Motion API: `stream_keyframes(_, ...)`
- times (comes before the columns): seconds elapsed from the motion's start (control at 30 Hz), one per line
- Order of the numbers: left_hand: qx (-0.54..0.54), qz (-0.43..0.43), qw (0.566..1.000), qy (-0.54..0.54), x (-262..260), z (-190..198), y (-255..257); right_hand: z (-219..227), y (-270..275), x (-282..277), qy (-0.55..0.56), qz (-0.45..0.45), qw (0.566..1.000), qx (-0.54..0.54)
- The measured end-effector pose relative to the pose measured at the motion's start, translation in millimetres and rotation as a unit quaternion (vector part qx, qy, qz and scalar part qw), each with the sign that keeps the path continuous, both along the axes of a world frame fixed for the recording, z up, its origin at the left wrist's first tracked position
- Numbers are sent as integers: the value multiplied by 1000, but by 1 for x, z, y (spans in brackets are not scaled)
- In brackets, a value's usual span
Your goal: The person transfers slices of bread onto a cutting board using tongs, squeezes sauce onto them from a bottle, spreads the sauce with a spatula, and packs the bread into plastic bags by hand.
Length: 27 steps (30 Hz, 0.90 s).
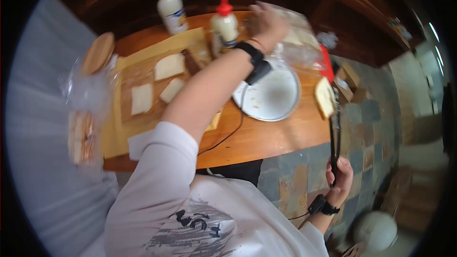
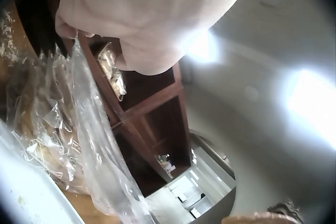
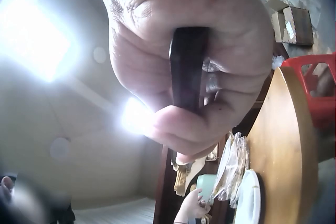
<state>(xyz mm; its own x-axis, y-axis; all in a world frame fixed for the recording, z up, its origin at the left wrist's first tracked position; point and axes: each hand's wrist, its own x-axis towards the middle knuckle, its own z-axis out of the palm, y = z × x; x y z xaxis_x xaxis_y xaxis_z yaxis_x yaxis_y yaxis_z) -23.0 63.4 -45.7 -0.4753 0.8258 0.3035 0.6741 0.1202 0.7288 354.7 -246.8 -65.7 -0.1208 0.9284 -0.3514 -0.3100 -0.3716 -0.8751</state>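
Observation:
My left hand point(image 1: 271, 24) reaches across to the back of the table and pinches the edge of a clear plastic bag point(image 2: 97, 129). Pale bread shows through the bag in the head view. In my right hand point(image 1: 340, 176) is a pair of black tongs point(image 1: 335, 133), held upright off the table's right side. A slice of bread point(image 1: 325, 97) sits between the tongs' tips. The right wrist view shows fingers curled round the dark tongs handle point(image 3: 187, 69). Below my left wrist lies a round white plate point(image 1: 273, 97) with a few crumbs on it.
Several bread slices point(image 1: 142, 99) lie on a wooden board point(image 1: 131, 78) over brown paper. Two red-capped bottles point(image 1: 172, 12) stand at the back. Bagged bread point(image 1: 81, 135) and a round wooden lid point(image 1: 99, 53) are at left. A red stool point(image 1: 326, 64) is beyond the table's right edge.

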Motion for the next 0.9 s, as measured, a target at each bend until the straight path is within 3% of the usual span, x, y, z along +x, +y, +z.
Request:
stream_keyframes(0.03,21,-30,999,-9,-1,6,-15,-7,3,3,27,29,999,10)
stream_keyframes(0.07,39,-95,992,72,-4,5,-23,-14,5,9,54,55,997,18)
stream_keyframes(0.1,4,-139,990,32,-3,17,-40,-18,7,11,72,68,995,14)
stream_keyframes(0.13,43,-182,980,-68,1,-2,-40,-15,6,4,72,52,996,25)
stream_keyframes(0.17,39,-240,964,-106,2,7,-62,-14,7,-1,84,60,994,25)
stream_keyframes(0.3,54,-295,937,-177,-10,19,-133,-10,8,-15,93,85,991,37)
stream_keyframes(0.5,-3,-338,909,-243,-102,32,-234,-8,9,-56,78,139,987,34)
stream_keyframes(0.57,76,-300,912,-268,-136,25,-267,-11,8,-79,74,157,985,18)
stream_keyframes(0.67,64,-192,927,-315,-202,10,-316,-17,11,-115,97,197,975,-18)
stream_keyframes(0.77,62,-53,905,-417,-248,8,-371,-15,19,-165,85,258,962,-24)
stream_keyframes(0.9,126,33,884,-448,-290,-12,-431,4,38,-246,26,324,945,-26)
